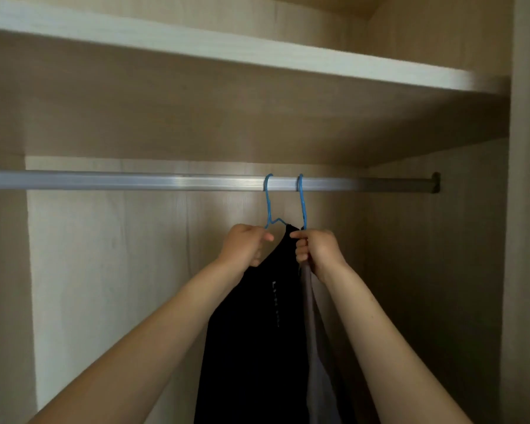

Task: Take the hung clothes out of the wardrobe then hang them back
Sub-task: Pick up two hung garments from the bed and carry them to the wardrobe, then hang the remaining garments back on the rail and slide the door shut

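Two blue hangers hook over the silver wardrobe rail [135, 180]. The left blue hanger [269, 203] carries a black garment [257, 332] with small white lettering. The right blue hanger [302, 203] carries a grey garment [314, 377] that hangs edge-on beside the black one. My left hand [245, 244] grips the left hanger just below its hook, at the black garment's shoulder. My right hand [317, 250] grips the right hanger at the top of the grey garment. Both hooks sit on the rail.
A pale wooden shelf [257, 56] runs above the rail. The wardrobe's right side wall [527, 240] stands close to the rail's end bracket [435, 182]. A long bare stretch of rail extends left of the hangers, in front of the back panel [120, 270].
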The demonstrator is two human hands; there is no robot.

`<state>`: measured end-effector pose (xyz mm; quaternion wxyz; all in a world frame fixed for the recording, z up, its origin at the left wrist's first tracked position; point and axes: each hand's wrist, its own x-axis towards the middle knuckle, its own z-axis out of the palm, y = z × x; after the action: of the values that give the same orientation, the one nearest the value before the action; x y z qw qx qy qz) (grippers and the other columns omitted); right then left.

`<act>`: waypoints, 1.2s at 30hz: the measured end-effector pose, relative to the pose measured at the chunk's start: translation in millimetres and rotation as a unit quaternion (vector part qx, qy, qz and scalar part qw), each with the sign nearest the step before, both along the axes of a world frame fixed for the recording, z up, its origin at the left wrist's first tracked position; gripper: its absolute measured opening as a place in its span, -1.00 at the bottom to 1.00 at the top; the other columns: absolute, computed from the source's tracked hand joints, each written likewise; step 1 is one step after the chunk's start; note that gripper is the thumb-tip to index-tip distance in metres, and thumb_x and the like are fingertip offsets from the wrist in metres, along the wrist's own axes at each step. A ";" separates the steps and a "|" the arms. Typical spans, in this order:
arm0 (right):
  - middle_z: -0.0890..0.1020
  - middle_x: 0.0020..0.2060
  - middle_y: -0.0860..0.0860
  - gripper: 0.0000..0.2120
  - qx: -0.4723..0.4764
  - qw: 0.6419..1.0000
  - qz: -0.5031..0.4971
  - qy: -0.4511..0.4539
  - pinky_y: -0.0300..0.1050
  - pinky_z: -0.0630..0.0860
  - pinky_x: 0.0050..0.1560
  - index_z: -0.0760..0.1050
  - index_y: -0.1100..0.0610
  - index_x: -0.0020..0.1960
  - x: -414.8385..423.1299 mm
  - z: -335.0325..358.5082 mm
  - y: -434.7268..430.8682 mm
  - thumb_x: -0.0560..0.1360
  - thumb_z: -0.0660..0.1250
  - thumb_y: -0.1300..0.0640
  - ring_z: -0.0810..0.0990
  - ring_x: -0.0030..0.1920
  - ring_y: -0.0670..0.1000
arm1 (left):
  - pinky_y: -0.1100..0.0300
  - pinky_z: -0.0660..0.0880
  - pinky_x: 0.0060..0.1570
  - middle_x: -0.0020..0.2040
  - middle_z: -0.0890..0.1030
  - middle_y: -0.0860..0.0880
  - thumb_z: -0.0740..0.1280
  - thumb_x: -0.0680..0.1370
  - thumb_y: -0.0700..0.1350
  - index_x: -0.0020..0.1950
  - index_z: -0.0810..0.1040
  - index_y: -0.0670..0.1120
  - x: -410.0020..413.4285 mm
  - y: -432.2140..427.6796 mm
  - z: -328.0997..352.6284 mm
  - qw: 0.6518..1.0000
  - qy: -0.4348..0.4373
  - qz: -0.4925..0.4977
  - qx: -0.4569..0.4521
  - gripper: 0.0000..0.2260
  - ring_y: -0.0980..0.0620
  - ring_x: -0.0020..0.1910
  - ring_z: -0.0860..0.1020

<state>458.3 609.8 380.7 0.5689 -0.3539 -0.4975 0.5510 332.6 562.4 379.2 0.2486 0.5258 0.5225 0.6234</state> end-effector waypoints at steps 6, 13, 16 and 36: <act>0.55 0.09 0.20 -0.72 0.255 0.909 -0.207 -0.256 -0.14 0.39 0.09 0.51 0.22 0.19 14.8 -15.3 -51.0 0.52 0.21 0.22 0.52 0.15 0.19 | 0.13 0.52 -0.16 -0.17 0.61 -0.16 0.21 0.57 -0.12 -0.06 0.58 -0.14 -1.6 -30.6 -9.2 0.974 0.192 0.109 0.041 -0.82 -0.07 -0.20 0.60; 0.58 0.06 -0.04 -0.75 0.439 0.886 -0.028 -0.145 -0.34 0.44 0.13 0.53 0.13 0.21 14.6 -92.7 -170.0 0.57 0.20 0.18 0.53 0.09 -0.16 | 0.43 0.43 0.01 0.09 0.58 0.05 0.21 0.62 -0.12 0.24 0.54 -0.07 14.9 -166.7 -83.1 0.922 0.259 0.264 0.113 -0.77 0.19 0.00 0.54; 0.55 0.08 -0.06 -0.74 0.469 0.863 0.101 -0.158 -0.40 0.42 0.10 0.51 0.15 0.20 15.2 -158.4 -211.1 0.57 0.18 0.14 0.51 0.09 -0.19 | 0.49 0.41 -0.01 0.04 0.61 0.12 0.20 0.64 -0.12 0.18 0.55 -0.01 23.1 -233.8 -144.2 0.930 0.180 0.318 0.049 -0.81 0.23 0.06 0.56; 0.64 -0.26 0.22 -0.75 -0.110 0.629 0.664 -0.388 -0.12 0.62 -0.26 0.59 0.27 -0.10 -32.4 -528.8 -415.4 0.61 0.16 0.27 0.66 -0.29 0.10 | 0.14 0.51 -0.08 -0.19 0.64 -0.07 0.22 0.62 -0.17 -0.04 0.60 -0.08 215.9 -646.3 -509.3 0.587 -0.347 0.658 -0.320 -0.84 0.05 -0.20 0.60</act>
<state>425.9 194.4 -148.1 -0.2399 -0.1691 -0.7085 0.6418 548.5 -84.0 -130.0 0.0855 -0.3304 0.7659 0.5450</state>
